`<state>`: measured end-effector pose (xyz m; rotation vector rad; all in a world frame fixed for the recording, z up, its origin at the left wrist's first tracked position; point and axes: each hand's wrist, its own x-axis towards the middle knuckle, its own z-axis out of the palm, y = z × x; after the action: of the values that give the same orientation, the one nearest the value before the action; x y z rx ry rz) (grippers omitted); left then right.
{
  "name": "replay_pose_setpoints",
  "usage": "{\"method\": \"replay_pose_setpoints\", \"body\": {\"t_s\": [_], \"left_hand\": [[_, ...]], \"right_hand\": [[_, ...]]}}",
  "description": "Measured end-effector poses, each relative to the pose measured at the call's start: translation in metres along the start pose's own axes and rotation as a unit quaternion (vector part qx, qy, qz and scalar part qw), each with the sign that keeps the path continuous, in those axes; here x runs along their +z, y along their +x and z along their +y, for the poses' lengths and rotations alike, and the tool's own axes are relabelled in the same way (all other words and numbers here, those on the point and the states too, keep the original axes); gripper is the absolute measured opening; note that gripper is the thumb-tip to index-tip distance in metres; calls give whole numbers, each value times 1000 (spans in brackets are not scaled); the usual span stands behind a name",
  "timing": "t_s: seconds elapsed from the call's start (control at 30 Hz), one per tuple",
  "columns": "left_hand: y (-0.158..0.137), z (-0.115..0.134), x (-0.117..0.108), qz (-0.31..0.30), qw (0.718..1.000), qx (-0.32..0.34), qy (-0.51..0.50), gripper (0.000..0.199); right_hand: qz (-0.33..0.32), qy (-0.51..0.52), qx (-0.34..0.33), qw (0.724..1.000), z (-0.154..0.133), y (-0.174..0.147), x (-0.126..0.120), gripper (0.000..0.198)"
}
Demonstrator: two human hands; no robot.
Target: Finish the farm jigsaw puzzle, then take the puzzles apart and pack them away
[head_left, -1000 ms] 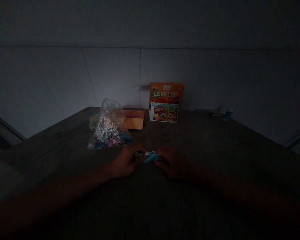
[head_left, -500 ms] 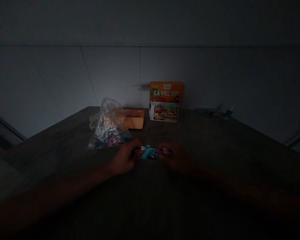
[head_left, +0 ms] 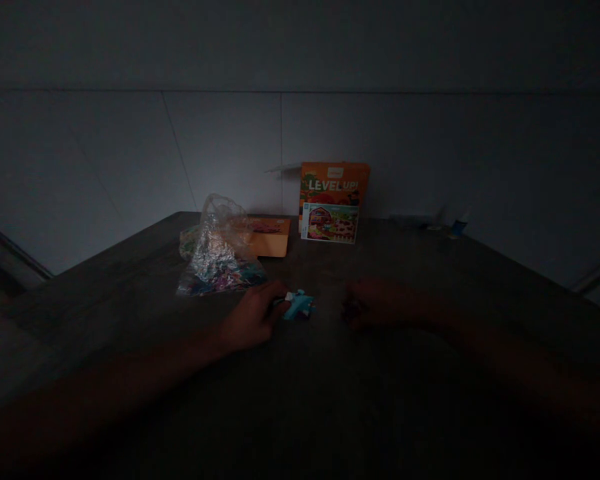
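Observation:
In the head view, my left hand [head_left: 255, 313] rests on the table with its thumb and fingers closed on the left edge of a light-blue puzzle piece [head_left: 299, 304]. White shows on that piece's left side and darker colour along its lower right. Apart from it, to the right, is my right hand [head_left: 375, 303], its fingers curled. A dark puzzle piece [head_left: 353, 308] seems to be between those fingers; dim light and the fingers hide most of it. Behind my left hand lies a clear plastic bag [head_left: 217, 260] of colourful puzzle pieces.
An orange "LEVEL UP!" box [head_left: 335, 180] leans against the wall, with a farm picture card [head_left: 330, 223] before it. Another orange box part [head_left: 270, 243] lies beside the bag. A small blue-and-white item [head_left: 459, 227] stands at the table's [head_left: 305, 400] right rear.
My right hand has drawn away to the right from the light-blue piece, and the purple piece has left its side. My left hand has barely moved and keeps its hold.

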<state>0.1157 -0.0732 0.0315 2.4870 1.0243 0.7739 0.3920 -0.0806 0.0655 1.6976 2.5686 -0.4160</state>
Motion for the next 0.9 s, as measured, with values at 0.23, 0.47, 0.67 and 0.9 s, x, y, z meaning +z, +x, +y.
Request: {"method": "replay_pose_setpoints", "body": {"t_s": [0.23,0.47,0.67,0.9], "left_hand": [[1,0,-1,3,1000,-10,11,14],[1,-1,1,3,1000,-12,8,14],[2,-6,1,40,998,-26,-34,10],[2,-7,0,87,992,-75,-46,15]], "right_hand": [[31,32,-1,999,-6,7,6,31],[104,158,-50,981,-30,14,35,29],[216,173,-99,956,-40,19,52,24],[293,190,-157,924,-34,20,47,19]]}}
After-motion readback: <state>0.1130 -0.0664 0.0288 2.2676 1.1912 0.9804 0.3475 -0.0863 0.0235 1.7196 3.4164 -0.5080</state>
